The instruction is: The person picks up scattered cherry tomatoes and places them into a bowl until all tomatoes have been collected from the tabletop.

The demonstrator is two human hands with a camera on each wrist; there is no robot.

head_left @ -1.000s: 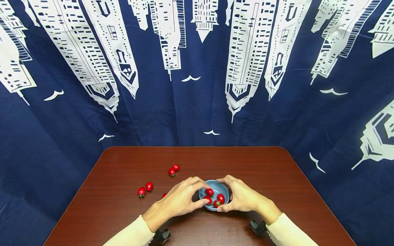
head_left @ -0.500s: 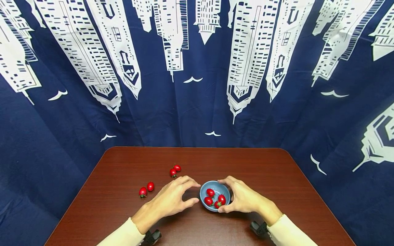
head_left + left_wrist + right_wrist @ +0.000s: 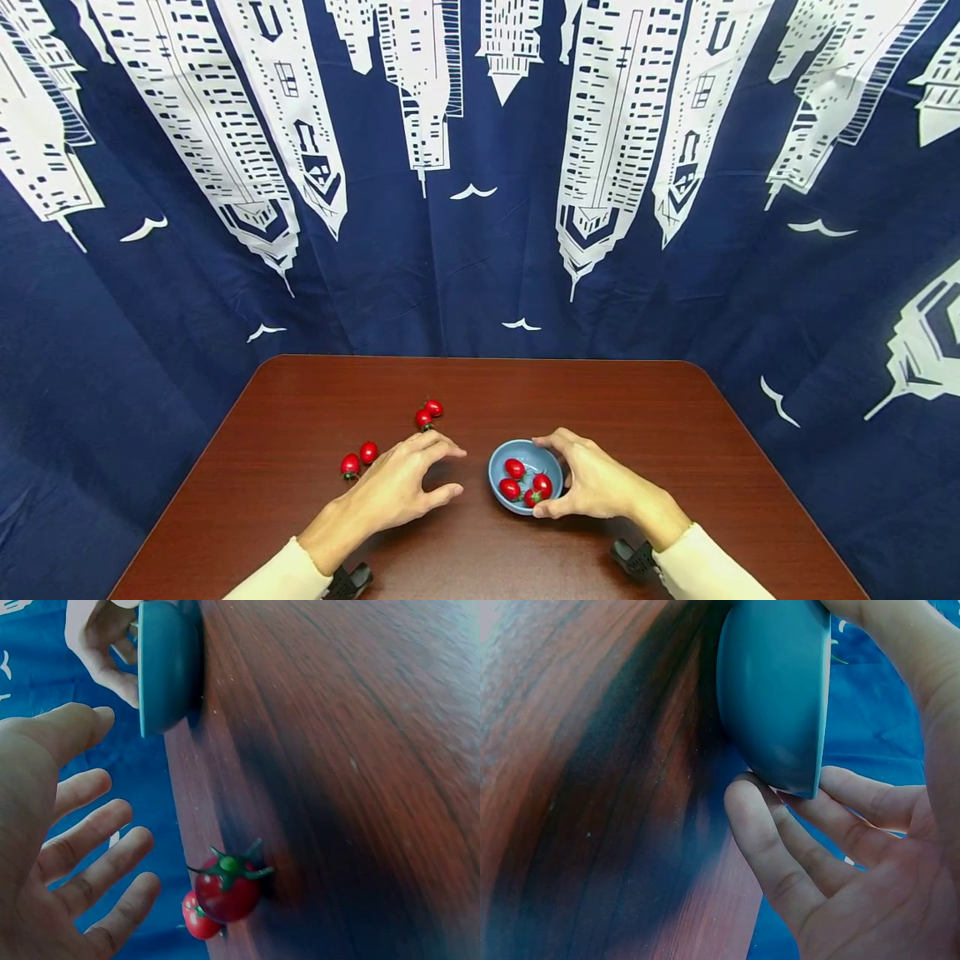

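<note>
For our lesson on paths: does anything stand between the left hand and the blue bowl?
Nothing visible: the head view shows only tabletop between the left hand and the blue bowl; the loose tomatoes lie outside that gap.

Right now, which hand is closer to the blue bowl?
The right. The right hand holds the blue bowl from its right side, while the left hand is off to the bowl's left, not touching it.
</note>
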